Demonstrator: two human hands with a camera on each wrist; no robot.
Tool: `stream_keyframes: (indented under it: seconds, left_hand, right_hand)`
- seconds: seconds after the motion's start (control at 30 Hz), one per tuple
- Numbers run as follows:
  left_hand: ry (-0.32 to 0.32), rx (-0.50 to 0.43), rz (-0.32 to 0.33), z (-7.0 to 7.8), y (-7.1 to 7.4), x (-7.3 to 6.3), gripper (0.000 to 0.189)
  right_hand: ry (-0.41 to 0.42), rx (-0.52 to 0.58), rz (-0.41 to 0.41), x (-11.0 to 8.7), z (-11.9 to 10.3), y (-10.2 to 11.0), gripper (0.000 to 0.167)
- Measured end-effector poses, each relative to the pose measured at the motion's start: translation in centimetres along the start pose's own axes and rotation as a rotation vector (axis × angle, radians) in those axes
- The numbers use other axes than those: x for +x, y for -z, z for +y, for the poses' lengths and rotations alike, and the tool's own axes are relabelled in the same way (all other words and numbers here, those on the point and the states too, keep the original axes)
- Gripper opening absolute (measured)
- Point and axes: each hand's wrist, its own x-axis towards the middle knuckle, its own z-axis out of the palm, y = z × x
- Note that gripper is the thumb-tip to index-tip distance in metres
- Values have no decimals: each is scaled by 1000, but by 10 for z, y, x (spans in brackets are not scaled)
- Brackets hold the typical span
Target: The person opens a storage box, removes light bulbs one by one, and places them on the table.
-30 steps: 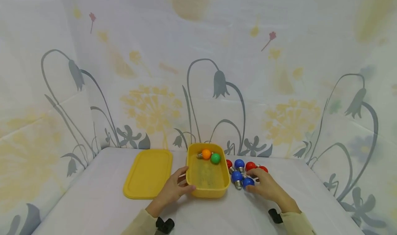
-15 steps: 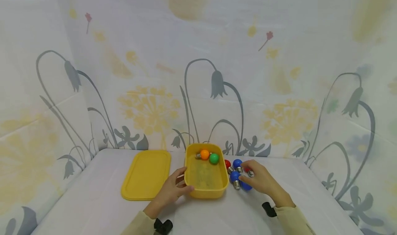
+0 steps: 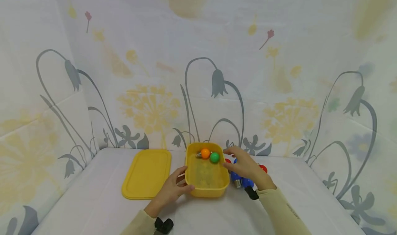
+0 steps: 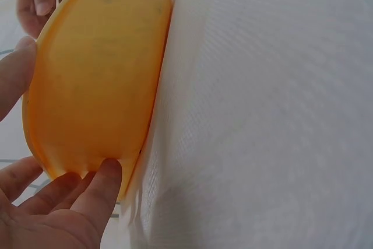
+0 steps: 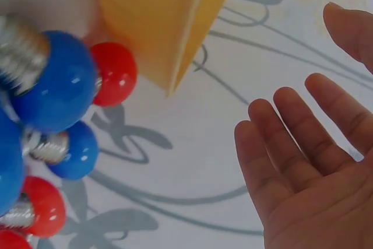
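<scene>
A yellow plastic box (image 3: 209, 193) stands in the middle of the table. Inside it, at the far end, lie an orange light bulb (image 3: 205, 153) and a green light bulb (image 3: 215, 157). My left hand (image 3: 171, 192) holds the box by its near left corner, thumb at the front rim and fingers along the left wall. By the box's right rim, over part of the pile of bulbs, hovers my right hand (image 3: 245, 164). In the right wrist view its fingers (image 5: 291, 150) are spread and nothing is in the palm.
A yellow lid (image 3: 145, 174) lies flat left of the box. To the box's right lie several blue bulbs (image 5: 55, 80) and red bulbs (image 5: 115, 74) with metal bases, partly hidden in the head view. A flower-printed cloth (image 3: 198, 90) hangs behind the table.
My right hand has moved left and away from me, from the bulbs to beside the box's right rim. My left hand stays at the box's corner.
</scene>
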Motion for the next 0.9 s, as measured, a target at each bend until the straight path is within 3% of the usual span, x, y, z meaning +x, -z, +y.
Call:
stream_keyframes:
  seconds: [0.17,0.4,0.6,0.9]
  left_hand:
    - [-1,6,1,2,1,0,85]
    - [-5,-30,-10,0,1,-1,85]
    - [-14,-43,-20,-2,1,-1,84]
    - [-28,-32,-23,-1,1,0,84]
  right_hand:
    - [-9,3,-55,22,-7,-7,43]
    - [-63,109,-119,46,-13,-23,51]
    - [-16,113,-154,63,-16,-35,55]
    - [-66,167,-214,85,-7,-53,60]
